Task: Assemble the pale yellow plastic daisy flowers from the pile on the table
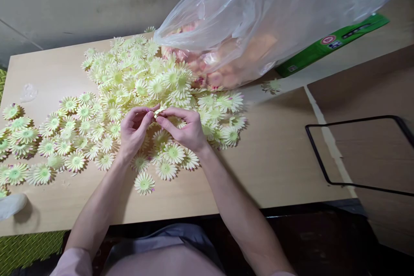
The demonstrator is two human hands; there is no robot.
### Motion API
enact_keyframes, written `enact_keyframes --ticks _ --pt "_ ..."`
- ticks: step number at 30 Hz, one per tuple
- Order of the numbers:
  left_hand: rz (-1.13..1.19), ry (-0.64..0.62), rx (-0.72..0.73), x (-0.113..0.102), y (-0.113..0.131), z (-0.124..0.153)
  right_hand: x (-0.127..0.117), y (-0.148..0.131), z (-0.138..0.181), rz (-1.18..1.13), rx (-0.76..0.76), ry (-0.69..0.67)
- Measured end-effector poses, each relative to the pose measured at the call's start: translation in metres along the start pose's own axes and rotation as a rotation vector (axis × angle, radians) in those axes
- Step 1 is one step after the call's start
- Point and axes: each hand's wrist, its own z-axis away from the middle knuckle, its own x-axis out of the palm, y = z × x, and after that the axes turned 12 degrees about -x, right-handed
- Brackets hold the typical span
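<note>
A big heap of pale yellow artificial daisy flowers (136, 77) covers the middle of a light wooden table (278, 164). My left hand (134, 127) and my right hand (184, 127) meet fingertip to fingertip over the heap's near side. Both pinch one small yellow flower piece (157, 112) between thumbs and fingers. Single flowers (144, 182) lie flat just in front of my wrists.
A large clear plastic bag (274, 17) with pinkish pieces inside lies at the back right. A green box (333, 45) sits behind it. More flowers (19, 138) spread to the left edge. A black wire frame (320, 159) stands right of the table. A green mat (29, 248) shows lower left.
</note>
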Motion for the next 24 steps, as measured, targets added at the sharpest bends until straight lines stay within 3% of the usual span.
enact_keyframes --ticks 12,18,24 --pt "-0.084 -0.052 0.020 -0.0054 0.0002 -0.0002 -0.0013 0.0041 0.0027 0.031 -0.002 0.017" --pt "-0.130 0.059 0.032 -0.0061 -0.0025 -0.0015 -0.0013 0.0031 0.0009 0.037 0.011 -0.014" --pt "0.097 0.054 -0.113 -0.0047 -0.0064 -0.0037 -0.0033 0.0016 0.0005 -0.007 0.029 -0.088"
